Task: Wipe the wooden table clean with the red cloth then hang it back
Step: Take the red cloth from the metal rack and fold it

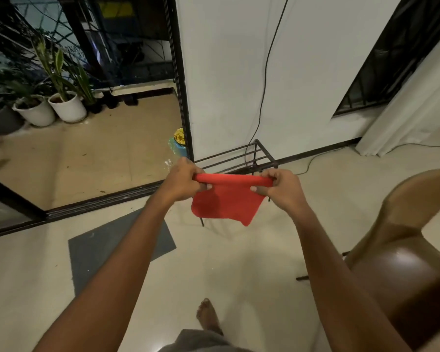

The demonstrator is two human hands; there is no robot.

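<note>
Cloth, red (226, 201), is held taut in the air between both hands, its top edge rolled or folded over into a straight band and the rest hanging below in a loose flap. The left hand (182, 181) pinches one end of that band with curled fingers and thumb; the right hand (277, 189) pinches the other end the same way. Just behind and below the cloth stands a black metal rack (262, 153) against the white wall (239, 72). Whether the folded edge already lies over a rail cannot be told.

This looks like the hanging step at the rack, though it could equally be the cloth coming off. If hanging, the next move calls for lowering the fold evenly onto a rail, then releasing both pinches. A grey mat (120, 247) lies on the floor to the left, and brown furniture (404, 262) stands to the right.
</note>
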